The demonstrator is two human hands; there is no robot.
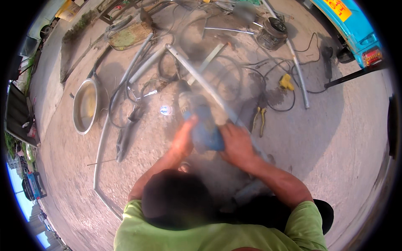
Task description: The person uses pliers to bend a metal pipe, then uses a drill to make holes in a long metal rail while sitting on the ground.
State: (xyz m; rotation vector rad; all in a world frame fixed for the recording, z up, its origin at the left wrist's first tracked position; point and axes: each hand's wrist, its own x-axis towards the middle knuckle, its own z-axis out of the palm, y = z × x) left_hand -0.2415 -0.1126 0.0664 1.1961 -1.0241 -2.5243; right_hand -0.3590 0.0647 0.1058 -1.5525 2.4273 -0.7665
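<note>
Presently we hold a blue power grinder [204, 127] with both hands over the concrete ground [335, 138].

- Left hand [183, 138]: fingers wrapped shut round the grinder's left side.
- Right hand [236, 142]: fingers closed over the rear of its body.
- Work piece: a long grey metal pipe [197, 75], running from upper centre down under our hands; the grinder's head sits on it, blurred with dust.
- A bright spark [165, 110] shows just left of the tool.
- Nearby: yellow-handled pliers [259, 119] to the right, a round metal basin [85, 105] well to the left, black cables [234, 71] looped beyond.

Step in hand, as we judge it: cutting or grinding the pipe. The next move calls for steady pressure and a firm two-handed grip.
</note>
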